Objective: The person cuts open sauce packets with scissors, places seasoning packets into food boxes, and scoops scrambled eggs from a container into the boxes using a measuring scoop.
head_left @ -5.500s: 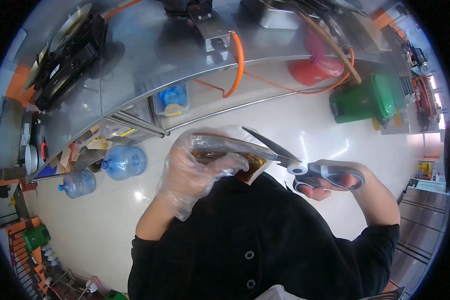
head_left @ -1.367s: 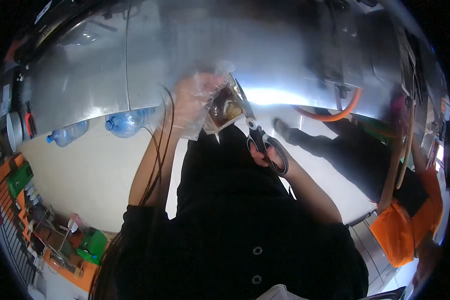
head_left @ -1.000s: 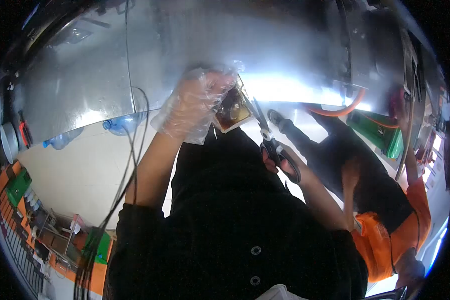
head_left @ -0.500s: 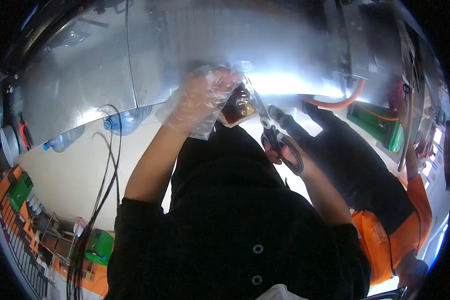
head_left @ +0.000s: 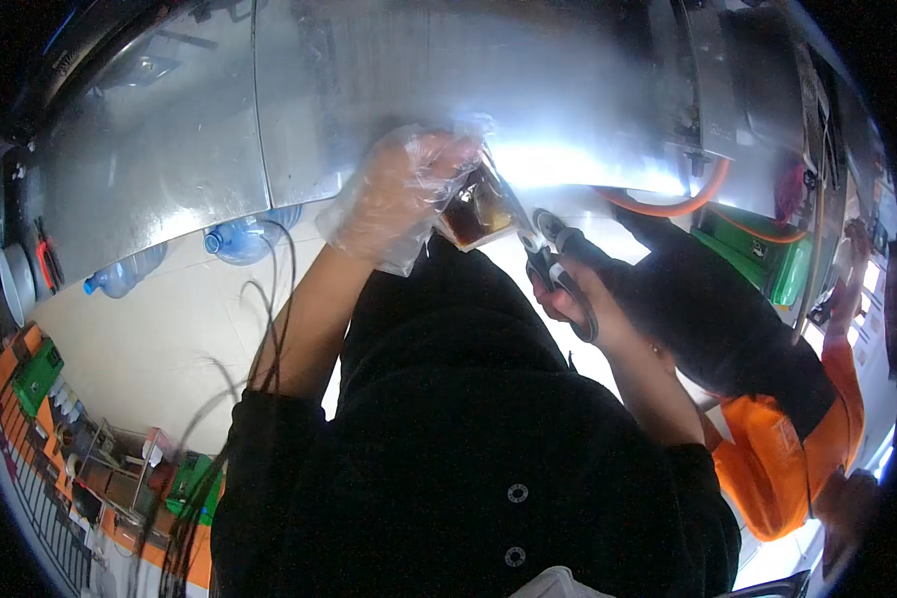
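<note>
My left hand [head_left: 403, 189], in a loose clear plastic glove, pinches the top of a small transparent packet [head_left: 473, 211] with dark brown liquid inside. The packet hangs in front of the metal surface. Bare, my right hand [head_left: 586, 294] grips a pair of scissors [head_left: 536, 244] with dark handles. Its blades point up along the packet's right edge, close to the left fingertips. Glare and overlap hide whether the blades touch the plastic.
A broad metal counter [head_left: 368, 80] spans the top. Below its edge are blue plastic bottles [head_left: 244, 241] and an orange hose [head_left: 673, 207]. A co-worker in an orange shirt [head_left: 767, 468] stands close on my right, beside a green crate [head_left: 752, 254].
My right hand has shifted slightly up, and the scissor handles look closer together. The packet stays nearly in place. The co-worker at the right has moved an arm and leaned.
</note>
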A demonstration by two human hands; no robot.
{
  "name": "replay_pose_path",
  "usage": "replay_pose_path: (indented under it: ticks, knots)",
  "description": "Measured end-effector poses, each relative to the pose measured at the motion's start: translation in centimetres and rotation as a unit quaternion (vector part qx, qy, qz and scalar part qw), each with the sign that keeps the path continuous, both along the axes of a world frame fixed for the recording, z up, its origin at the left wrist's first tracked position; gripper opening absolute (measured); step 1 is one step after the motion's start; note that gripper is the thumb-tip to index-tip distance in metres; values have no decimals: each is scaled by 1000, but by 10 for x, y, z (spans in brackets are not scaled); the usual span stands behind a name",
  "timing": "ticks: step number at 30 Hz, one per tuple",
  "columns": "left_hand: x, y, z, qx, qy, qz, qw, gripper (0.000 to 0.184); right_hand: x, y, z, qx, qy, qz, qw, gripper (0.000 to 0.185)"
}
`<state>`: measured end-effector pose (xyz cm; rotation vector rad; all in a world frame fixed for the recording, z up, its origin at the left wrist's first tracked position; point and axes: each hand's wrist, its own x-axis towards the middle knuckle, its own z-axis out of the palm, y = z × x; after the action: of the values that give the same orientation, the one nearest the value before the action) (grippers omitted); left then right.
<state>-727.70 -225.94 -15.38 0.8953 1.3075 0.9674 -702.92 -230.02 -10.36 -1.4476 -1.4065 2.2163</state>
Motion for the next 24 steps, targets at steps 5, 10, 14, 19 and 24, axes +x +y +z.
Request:
replay_pose_path:
  ticks: [5,10,14,19,24]
  knots:
    - [-2,-6,20,48,-16,29,998,52,4,-2,25,-122,189,-3,974,67]
    - [10,7,63,298,-232,71,923,45,6,4,58,-228,283,38,931,72]
    - [-22,6,109,250,-147,-97,952,41,-4,8,95,-194,304,64,931,74]
    - [-7,7,145,383,68,-81,918,28,16,7,128,-120,257,63,957,82]
    - [8,-7,164,274,-61,43,959,21,33,1,129,-65,249,84,963,83]
